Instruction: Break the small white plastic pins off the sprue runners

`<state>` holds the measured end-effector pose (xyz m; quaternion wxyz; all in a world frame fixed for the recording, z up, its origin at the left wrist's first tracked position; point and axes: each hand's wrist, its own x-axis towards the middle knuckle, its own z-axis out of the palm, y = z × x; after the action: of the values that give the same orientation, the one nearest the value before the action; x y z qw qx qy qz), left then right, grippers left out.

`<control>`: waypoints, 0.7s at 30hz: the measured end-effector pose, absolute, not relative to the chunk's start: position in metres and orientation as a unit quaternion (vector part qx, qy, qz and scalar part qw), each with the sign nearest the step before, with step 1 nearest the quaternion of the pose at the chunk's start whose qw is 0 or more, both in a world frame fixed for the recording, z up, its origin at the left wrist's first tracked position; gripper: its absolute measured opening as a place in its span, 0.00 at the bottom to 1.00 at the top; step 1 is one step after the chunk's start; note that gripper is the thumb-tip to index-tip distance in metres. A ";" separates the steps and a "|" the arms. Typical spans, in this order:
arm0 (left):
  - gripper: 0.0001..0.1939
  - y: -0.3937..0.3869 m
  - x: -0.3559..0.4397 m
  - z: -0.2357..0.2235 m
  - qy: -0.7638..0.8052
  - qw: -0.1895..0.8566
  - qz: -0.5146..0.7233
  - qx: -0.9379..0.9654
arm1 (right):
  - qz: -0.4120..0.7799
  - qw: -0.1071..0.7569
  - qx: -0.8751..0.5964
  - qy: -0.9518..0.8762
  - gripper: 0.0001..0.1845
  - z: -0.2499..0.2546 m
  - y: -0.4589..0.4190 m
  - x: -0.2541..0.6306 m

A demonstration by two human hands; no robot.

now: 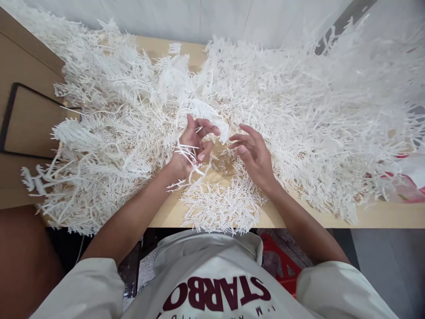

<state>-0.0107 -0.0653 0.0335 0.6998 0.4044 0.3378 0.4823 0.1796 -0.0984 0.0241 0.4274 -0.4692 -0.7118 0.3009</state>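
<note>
Thin white plastic-looking strands (109,133), many joined in comb-like clusters, lie heaped across the table. My left hand (195,144) is turned palm up over the middle, its fingers loosely curled round a few white strands (187,153) that trail over the palm and wrist. Just beyond it, a curved cluster of joined strands (202,108) lies behind the fingers. My right hand (254,155) hovers to the right with bent fingers apart, and nothing shows in its grasp. Between me and the hands is a smaller pile of short loose strands (222,204).
The tan tabletop (392,215) shows along the front edge. At the left stands a brown board or box (29,53) with a black wire frame (9,115). A pink-and-white plastic bag (405,181) lies at the right. Below the table is a red plastic object (282,266).
</note>
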 end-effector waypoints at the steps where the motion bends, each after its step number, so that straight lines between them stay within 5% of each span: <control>1: 0.25 -0.067 -0.008 0.033 0.340 0.706 0.472 0.404 | 0.318 0.428 -0.463 -0.708 0.28 0.024 -0.098 0.179; 5: 0.22 -0.075 0.001 0.031 0.303 0.756 0.423 0.397 | 0.309 0.422 -0.437 -0.732 0.34 0.024 -0.100 0.178; 10: 0.13 -0.078 0.002 0.029 0.265 0.761 0.403 0.434 | 0.225 0.466 -0.447 -0.730 0.17 0.026 -0.100 0.182; 16: 0.07 -0.068 -0.007 0.027 0.291 0.731 0.430 0.443 | 0.097 0.488 -0.446 -0.744 0.13 0.027 -0.094 0.192; 21: 0.20 -0.072 -0.004 0.028 0.367 0.708 0.448 0.403 | 0.078 0.429 -0.354 -0.827 0.17 0.021 -0.097 0.190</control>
<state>-0.0042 -0.0717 0.0279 0.7083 0.4035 0.3667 0.4484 0.1897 -0.0971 0.0208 0.4294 -0.3540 -0.8272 0.0777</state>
